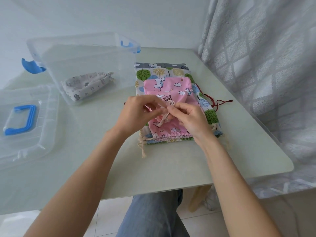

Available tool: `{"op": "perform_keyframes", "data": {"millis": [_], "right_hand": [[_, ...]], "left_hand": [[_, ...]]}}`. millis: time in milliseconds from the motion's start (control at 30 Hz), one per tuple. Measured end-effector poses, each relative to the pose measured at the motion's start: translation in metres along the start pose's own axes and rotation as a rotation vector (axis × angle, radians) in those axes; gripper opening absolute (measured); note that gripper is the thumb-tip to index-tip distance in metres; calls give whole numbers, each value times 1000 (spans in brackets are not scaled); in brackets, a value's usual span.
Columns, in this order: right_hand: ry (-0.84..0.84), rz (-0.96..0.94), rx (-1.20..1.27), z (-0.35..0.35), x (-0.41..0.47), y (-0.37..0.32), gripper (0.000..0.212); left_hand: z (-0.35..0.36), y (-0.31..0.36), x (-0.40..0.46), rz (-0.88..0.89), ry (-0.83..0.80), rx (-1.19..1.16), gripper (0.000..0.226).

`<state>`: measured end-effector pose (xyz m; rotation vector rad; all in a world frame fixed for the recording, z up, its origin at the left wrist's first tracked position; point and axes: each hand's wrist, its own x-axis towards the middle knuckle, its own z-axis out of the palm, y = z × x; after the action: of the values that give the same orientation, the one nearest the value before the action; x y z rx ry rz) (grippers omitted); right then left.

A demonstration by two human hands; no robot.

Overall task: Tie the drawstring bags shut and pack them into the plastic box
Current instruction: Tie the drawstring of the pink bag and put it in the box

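A pink unicorn-print drawstring bag [172,89] lies on top of a stack of patterned bags [159,72] in the middle of the table. My left hand [138,110] and my right hand [188,117] meet just above it, and both pinch its cream drawstring [168,104], which forms a small loop between my fingertips. A second pink bag [171,130] lies under my hands. The clear plastic box [85,53] with blue latches stands at the back left. A grey printed bag [85,84] with its mouth drawn shut lies inside the box.
The box's clear lid [25,120] with a blue handle lies flat at the left edge. A dark red cord [217,101] trails from the stack to the right. A patterned curtain [265,57] hangs along the table's right side. My knee shows below the front edge.
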<state>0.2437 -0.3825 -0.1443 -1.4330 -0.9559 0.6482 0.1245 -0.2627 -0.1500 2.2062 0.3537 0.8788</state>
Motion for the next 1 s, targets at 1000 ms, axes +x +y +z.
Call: {"op": "perform_keyframes", "data": {"millis": [1000], "right_hand": [[21,-170,-137,-11,3,12,16]], "left_hand": [[4,3,-4,-176,-72,-271,18]]}}
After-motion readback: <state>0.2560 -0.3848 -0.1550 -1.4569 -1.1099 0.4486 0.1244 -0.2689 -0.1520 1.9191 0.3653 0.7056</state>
